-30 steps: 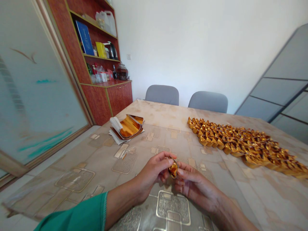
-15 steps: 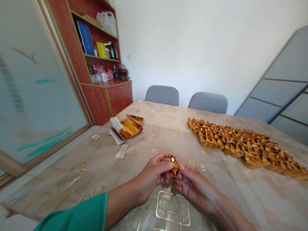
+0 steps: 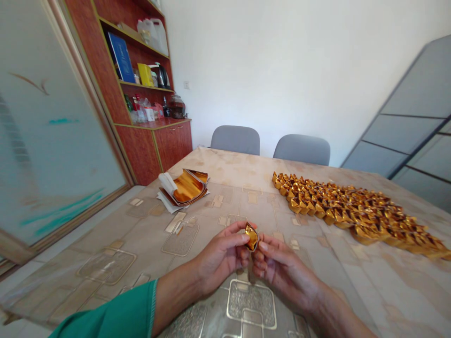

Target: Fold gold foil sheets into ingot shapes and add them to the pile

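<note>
We've got both hands close together above the patterned tablecloth (image 3: 123,230), near our side of the table, with a small folded gold piece (image 3: 251,238) up between them. Our left hand (image 3: 220,256) has it pinched between thumb and fingers, while the fingertips of our right hand (image 3: 282,260) sit right at its right edge; honestly we can't tell if they're actually gripping. Off to the right there's a big batch of shiny gold folded pieces (image 3: 352,206) packed in rows, and farther left, a stack of gold-faced sheets (image 3: 188,188), curled up a bit.
</note>
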`<state>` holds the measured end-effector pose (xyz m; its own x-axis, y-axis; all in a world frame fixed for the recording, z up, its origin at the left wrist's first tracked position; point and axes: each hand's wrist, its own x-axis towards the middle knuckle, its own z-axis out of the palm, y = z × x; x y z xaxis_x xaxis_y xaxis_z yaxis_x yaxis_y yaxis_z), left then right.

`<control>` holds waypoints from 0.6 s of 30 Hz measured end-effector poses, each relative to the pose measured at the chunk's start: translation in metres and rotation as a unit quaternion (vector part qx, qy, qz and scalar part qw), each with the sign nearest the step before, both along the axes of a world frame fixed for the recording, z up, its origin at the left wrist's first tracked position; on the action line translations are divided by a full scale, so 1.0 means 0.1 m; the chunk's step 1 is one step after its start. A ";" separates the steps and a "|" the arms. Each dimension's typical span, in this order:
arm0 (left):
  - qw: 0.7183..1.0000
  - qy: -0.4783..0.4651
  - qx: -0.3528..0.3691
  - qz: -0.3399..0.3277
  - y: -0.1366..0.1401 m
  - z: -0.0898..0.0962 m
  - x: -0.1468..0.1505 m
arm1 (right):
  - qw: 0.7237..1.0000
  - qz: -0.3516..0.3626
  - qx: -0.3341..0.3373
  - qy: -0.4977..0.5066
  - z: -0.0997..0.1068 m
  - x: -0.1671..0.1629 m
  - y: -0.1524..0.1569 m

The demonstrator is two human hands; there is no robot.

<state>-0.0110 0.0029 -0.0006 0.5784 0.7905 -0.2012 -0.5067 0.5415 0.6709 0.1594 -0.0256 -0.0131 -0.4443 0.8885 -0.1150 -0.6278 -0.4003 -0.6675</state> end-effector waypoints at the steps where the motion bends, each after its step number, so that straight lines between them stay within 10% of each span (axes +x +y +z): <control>1: 1.000 0.007 0.007 -0.002 0.00 -0.01 0.00 | 1.000 0.001 -0.001 -0.005 -0.01 0.00 0.00; 18: 0.989 0.137 0.050 0.007 -0.02 0.06 0.01 | 0.997 -0.001 0.007 -0.075 -0.04 -0.03 0.02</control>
<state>-0.0103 0.0012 0.0056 0.5027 0.8217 -0.2686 -0.3054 0.4595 0.8340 0.1567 -0.0235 -0.0167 -0.4208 0.8916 -0.1672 -0.5220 -0.3888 -0.7592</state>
